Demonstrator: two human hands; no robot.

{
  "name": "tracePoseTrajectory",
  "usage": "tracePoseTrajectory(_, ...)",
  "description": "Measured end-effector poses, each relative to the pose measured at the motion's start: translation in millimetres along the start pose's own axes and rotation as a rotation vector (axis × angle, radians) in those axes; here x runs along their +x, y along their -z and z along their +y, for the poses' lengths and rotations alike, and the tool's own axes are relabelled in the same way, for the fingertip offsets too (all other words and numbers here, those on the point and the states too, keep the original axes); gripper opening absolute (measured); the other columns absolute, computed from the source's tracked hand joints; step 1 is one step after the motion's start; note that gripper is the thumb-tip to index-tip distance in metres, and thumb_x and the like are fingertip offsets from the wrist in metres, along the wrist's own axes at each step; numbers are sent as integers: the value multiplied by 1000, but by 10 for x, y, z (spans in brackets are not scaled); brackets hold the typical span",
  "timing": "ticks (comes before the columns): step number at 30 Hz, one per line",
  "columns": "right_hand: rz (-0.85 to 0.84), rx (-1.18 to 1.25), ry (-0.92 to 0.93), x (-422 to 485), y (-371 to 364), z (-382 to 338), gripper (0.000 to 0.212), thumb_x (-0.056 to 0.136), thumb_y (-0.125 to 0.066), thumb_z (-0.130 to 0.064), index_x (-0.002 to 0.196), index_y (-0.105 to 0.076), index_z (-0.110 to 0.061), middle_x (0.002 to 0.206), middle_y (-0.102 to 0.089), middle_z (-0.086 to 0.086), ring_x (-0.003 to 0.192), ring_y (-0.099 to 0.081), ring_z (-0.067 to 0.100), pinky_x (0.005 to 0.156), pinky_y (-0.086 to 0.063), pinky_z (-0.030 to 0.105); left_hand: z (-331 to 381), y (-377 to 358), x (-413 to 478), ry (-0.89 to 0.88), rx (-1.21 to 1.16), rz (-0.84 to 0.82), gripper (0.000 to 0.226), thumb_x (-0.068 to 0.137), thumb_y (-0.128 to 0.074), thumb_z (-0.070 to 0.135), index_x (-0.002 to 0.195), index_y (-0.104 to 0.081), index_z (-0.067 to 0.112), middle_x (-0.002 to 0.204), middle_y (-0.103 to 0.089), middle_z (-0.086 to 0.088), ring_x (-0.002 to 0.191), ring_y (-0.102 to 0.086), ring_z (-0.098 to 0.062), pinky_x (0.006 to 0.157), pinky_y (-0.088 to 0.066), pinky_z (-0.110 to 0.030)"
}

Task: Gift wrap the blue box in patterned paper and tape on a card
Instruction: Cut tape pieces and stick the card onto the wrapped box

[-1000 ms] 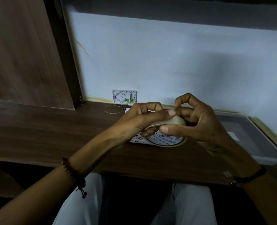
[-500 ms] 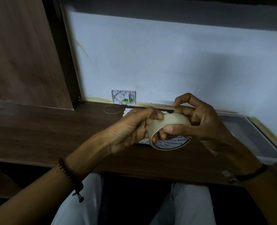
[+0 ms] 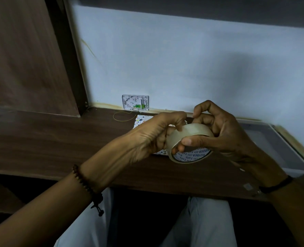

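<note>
A roll of clear tape (image 3: 193,132) with a white printed core is held up above the desk between both hands. My right hand (image 3: 224,132) grips it, thumb across the front rim and fingers curled over the top. My left hand (image 3: 153,138) pinches at the roll's left upper edge with curled fingers. Behind and under the hands lies the box wrapped in white patterned paper (image 3: 141,121), mostly hidden; only its far left corner and a strip of its near edge show. No card can be made out.
The dark wooden desk (image 3: 58,139) runs along a pale wall. A small white wall plate (image 3: 135,102) sits at the desk's back edge, with a thin yellow loop of wire (image 3: 122,116) in front. A grey plastic tray (image 3: 275,145) lies at the right.
The tape roll has been tipped up so its printed core faces me more. My left thumb and fingers have slid from across the roll's top to its left edge.
</note>
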State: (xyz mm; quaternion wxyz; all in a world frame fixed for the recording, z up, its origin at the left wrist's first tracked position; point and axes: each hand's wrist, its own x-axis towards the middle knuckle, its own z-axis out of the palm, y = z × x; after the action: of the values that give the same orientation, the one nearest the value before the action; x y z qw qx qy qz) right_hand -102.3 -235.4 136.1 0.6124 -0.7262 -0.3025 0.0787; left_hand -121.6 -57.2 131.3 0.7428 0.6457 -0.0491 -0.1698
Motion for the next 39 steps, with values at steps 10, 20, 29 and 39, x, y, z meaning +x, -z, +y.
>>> tracePoseTrajectory(10,18,5,-4,-1,137,47,50,63,-78,-2,102,-51,-16,77,-66,1,66,-68,12,57,-53,21,-81,2,-5,-57,-115,-52,19,88,-52,18,74,-62,9,65,-61,-11,52,-58,-18,52,-48,-23)
tracePoseTrajectory(20,-23,78,17,-7,197,115,45,65,-79,-1,97,-62,-29,84,-63,12,73,-66,20,64,-56,28,-168,31,-27,-158,-98,-150,23,94,-59,21,94,-69,1,75,-71,-7,61,-65,-9,67,-54,-20)
tracePoseTrajectory(29,-87,85,20,-3,241,116,46,65,-84,-12,103,-61,-25,83,-63,2,73,-63,15,65,-53,25,-161,91,-80,-187,-152,-192,17,91,-60,14,98,-69,3,86,-72,-12,71,-69,-15,77,-56,-23)
tracePoseTrajectory(39,-33,342,-19,60,248,219,39,64,-65,-16,102,-59,-12,70,-39,5,48,-27,10,51,-22,30,-63,167,-89,-417,177,-11,21,84,-72,2,103,-75,8,100,-77,-7,97,-73,-18,80,-60,-32)
